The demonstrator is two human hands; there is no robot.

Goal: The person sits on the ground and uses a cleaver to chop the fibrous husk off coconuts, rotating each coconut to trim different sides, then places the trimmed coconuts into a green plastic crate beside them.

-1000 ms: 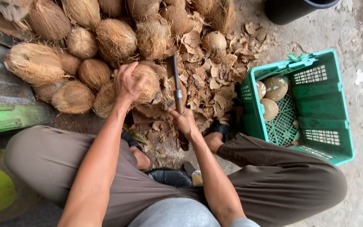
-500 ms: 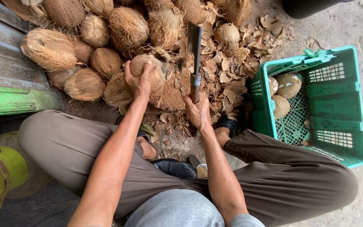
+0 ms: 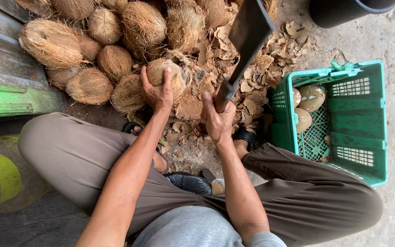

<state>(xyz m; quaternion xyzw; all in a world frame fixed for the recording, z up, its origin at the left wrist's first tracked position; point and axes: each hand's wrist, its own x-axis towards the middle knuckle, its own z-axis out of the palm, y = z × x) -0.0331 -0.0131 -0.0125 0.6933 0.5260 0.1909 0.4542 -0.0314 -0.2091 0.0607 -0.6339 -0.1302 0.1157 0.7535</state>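
A husked brown coconut (image 3: pixel 166 77) sits on the ground at the near edge of a pile of coconuts (image 3: pixel 115 41), just ahead of the seated person's knees. The left hand (image 3: pixel 157 91) lies over its top, the grip spread wide across the fibre. Right of the coconut, the right hand (image 3: pixel 216 116) has its grip closed tight on the handle of a cleaver (image 3: pixel 248 36), blade raised above the husk scraps (image 3: pixel 261 73). Further right of the coconut stands a green crate (image 3: pixel 366 110) holding peeled coconuts (image 3: pixel 311 98).
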